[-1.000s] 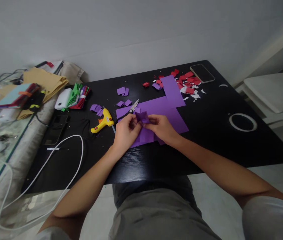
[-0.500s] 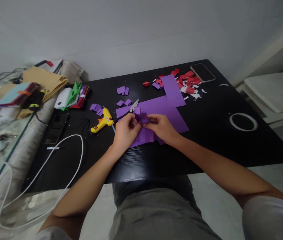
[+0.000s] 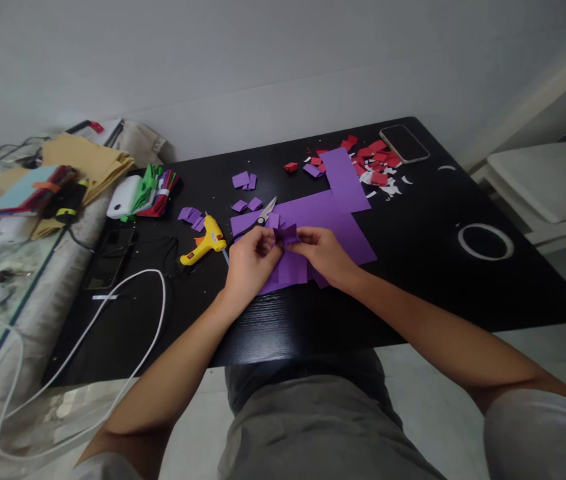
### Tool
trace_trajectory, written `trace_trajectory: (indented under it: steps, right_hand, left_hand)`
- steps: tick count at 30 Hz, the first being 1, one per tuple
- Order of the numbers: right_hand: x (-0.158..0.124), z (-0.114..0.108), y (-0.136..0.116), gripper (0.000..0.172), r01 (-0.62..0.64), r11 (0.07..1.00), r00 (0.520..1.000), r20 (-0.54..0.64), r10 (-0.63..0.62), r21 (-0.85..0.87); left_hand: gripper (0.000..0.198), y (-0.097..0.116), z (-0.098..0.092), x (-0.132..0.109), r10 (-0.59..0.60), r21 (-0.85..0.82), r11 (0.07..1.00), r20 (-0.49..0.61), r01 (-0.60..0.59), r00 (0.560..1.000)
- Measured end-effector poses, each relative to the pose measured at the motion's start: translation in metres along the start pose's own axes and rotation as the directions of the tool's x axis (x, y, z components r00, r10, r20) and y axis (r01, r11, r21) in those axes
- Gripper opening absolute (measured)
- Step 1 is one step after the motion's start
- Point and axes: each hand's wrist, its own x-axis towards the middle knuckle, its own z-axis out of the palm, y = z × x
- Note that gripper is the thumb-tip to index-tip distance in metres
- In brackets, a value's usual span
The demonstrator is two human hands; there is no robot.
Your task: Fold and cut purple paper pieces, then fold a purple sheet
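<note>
My left hand [image 3: 251,261] and my right hand [image 3: 323,253] meet over the black table [image 3: 463,293], both pinching a small folded purple paper piece [image 3: 285,234] between fingertips. Beneath them lie large purple paper sheets [image 3: 333,213]. Scissors [image 3: 263,217] rest just beyond my left hand, partly on the purple sheet. A yellow glue gun [image 3: 206,243] lies left of my left hand. Small purple paper squares [image 3: 245,181] are scattered behind.
Red and white paper scraps [image 3: 375,167] and a phone [image 3: 404,143] sit at the far right. A white ring [image 3: 485,241] lies on the right. Another dark phone [image 3: 109,259], a white cable [image 3: 127,333], coloured paper bundle [image 3: 155,190] and brown envelopes [image 3: 87,160] occupy the left.
Both hands stay in place; the fingers have worked the folded purple piece slightly, changing its shape a little. The view has shifted barely.
</note>
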Motion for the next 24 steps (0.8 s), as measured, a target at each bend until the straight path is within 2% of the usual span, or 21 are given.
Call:
trace_trajectory:
  steps: [8, 24]
  right_hand:
    - [-0.0002, 0.0002, -0.0014, 0.02, -0.01, 1.0, 1.0, 0.014, 0.01, -0.015]
    - [0.0015, -0.0026, 0.0058, 0.023, 0.083, 0.991, 0.997, 0.011, -0.082, -0.101]
  left_hand:
    - [0.007, -0.0021, 0.0007, 0.0004, -0.008, -0.019, 1.0, -0.004, 0.008, 1.0]
    - [0.009, -0.0001, 0.0003, 0.0009, -0.033, -0.04, 0.999, 0.005, 0.034, 0.999]
